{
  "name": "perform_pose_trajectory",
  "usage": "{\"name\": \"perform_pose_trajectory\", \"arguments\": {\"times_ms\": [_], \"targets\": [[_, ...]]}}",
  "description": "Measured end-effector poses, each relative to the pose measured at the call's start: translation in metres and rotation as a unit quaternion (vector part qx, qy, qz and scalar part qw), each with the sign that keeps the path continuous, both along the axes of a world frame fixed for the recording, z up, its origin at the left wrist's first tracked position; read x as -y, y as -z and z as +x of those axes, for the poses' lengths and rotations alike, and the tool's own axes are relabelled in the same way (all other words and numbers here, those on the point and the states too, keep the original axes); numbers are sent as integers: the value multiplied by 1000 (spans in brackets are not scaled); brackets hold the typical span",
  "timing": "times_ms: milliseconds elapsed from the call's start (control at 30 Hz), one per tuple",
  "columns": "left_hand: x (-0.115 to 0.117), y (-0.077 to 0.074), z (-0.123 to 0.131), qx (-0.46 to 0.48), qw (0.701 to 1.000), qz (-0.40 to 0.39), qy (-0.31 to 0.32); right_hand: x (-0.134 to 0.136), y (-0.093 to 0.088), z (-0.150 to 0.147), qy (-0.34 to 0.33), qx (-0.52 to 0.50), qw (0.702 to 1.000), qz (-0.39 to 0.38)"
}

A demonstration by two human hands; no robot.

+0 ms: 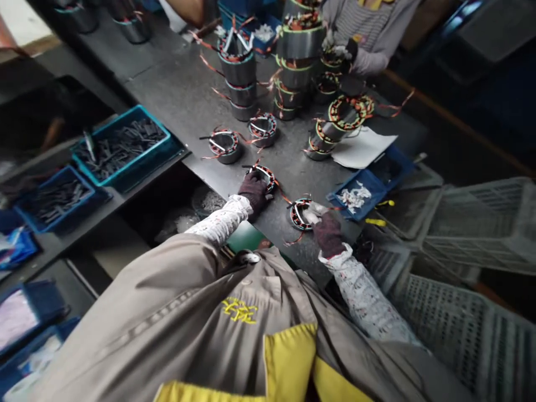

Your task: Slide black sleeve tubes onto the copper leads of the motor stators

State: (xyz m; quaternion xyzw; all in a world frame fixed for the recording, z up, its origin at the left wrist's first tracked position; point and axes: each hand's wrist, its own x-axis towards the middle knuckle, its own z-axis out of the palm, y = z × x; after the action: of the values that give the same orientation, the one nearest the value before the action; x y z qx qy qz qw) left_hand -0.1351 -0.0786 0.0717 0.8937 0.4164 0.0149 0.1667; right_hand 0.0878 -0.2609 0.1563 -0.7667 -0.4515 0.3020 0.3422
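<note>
My left hand (253, 191), in a dark glove, grips the rim of a low wound motor stator (267, 177) lying on the bench. My right hand (329, 233), also gloved, pinches a white scrap (314, 211) against a second stator (300, 215) with red and black windings and loose red leads. Two similar stators (223, 146) stand farther up the dark bench top (201, 111). Beyond them rise stacks of stators (238, 72). A co-worker's gloved hand (347, 53) works at the far end, on a small stator (333, 58).
Blue trays of dark strips (121, 142) sit on a shelf to the left. On the right lie a white paper sheet (362, 146) and a blue tray of white scraps (355, 192). Grey plastic crates (473, 234) are stacked beside the bench.
</note>
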Motion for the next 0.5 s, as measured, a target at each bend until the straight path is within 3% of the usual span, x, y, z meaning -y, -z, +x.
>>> {"name": "perform_pose_trajectory", "arguments": {"times_ms": [67,167,233,367,433,500], "targets": [[3,1,1,-17,999,-16,-24,18,16,8,-13,94,991,-97],[9,-4,5,-12,997,-40,-63,20,23,-7,-146,241,940,-192],[15,-12,9,-9,995,-61,-84,7,23,-21,-202,268,917,-215],[25,-34,14,20,983,-124,-135,-21,27,-32,-221,264,906,-247],[29,-41,14,71,954,-195,-217,-24,29,-29,-235,270,894,-268],[35,-41,13,169,880,-292,-334,-17,28,-23,-254,273,884,-283]]}}
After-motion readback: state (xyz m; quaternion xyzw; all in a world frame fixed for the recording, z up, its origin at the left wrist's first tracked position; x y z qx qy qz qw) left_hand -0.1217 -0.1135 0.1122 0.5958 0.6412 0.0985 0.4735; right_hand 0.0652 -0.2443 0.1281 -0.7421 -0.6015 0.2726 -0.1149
